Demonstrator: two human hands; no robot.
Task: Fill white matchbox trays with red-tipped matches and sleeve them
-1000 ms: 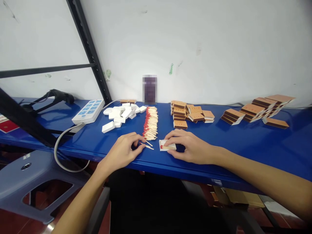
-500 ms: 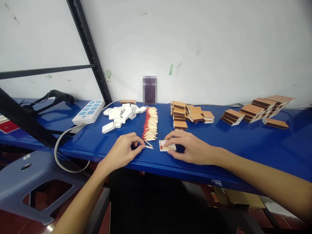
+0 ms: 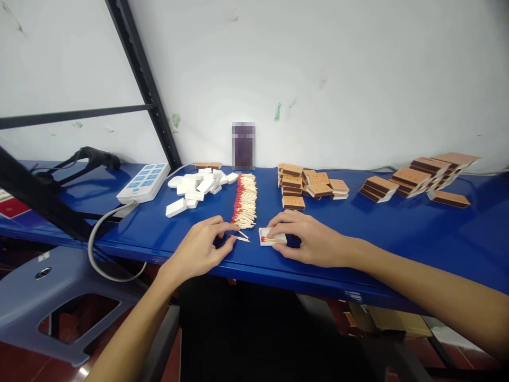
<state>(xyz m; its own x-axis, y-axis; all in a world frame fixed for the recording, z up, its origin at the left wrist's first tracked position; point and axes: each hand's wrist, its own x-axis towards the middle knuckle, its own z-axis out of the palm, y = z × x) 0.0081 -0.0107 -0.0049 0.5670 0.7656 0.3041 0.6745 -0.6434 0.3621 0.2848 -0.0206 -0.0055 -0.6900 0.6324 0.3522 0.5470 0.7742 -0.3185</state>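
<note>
My right hand (image 3: 310, 239) rests on the blue table (image 3: 397, 239) and holds a small white matchbox tray (image 3: 272, 237) with a few red-tipped matches in it. My left hand (image 3: 202, 245) lies just left of it, thumb and fingers pinched on loose matches (image 3: 240, 237) at the near end of a long row of red-tipped matches (image 3: 245, 199). Both hands are close to the table's front edge.
A heap of empty white trays (image 3: 196, 188) and a white power strip (image 3: 143, 182) with cable lie at left. Brown matchbox sleeves (image 3: 308, 185) are stacked behind my right hand, more stacks (image 3: 421, 178) at far right. A black rack post (image 3: 139, 79) leans left; a grey stool (image 3: 51, 302) stands below.
My left fingers have drawn the loose matches a little closer and pinched them. My right hand stays on the tray.
</note>
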